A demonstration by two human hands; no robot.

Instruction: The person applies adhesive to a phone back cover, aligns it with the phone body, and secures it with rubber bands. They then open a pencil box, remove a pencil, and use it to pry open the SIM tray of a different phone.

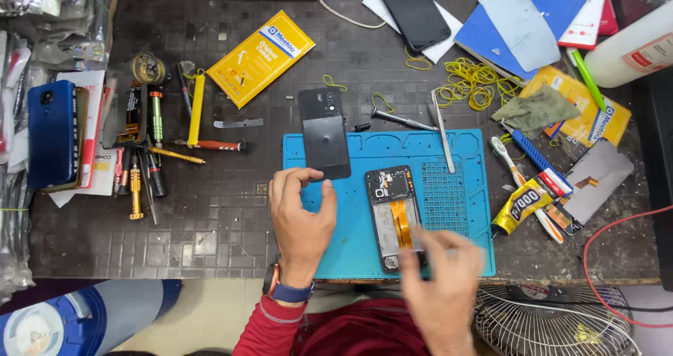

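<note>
Flanking one opened phone: two hands.

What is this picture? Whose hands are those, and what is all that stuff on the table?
A camera on a person's head took this picture, looking down at their own two hands. The left hand touches the bottom edge of a black phone back cover. The right hand is blurred, over the bottom of an opened phone whose inside parts show. Both lie on a blue mat. Around them are screwdrivers, tweezers, yellow rubber bands and a glue tube.
</note>
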